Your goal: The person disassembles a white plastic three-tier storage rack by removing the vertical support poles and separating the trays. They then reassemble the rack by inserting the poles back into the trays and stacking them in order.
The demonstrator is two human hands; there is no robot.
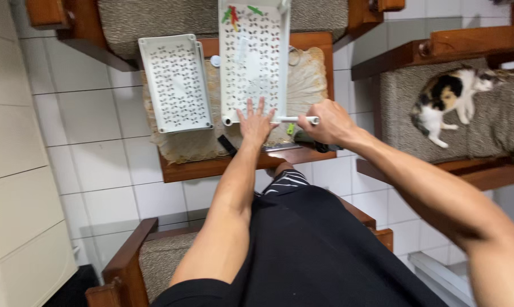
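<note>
Right hand (329, 122) has its grip closed round a white tube (295, 119), at the desk's (211, 166) near edge; left hand (256, 124), fingers spread, presses the perforated white shelf panel (254, 62) flat to steady it.

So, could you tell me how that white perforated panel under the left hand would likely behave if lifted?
The white perforated panel looks like thin plastic full of cut-outs, so probably light for its size. Its raised rim suggests it stays fairly stiff, perhaps flexing slightly. The left hand lies flat on it; the cloth mat underneath probably limits sliding.
</note>
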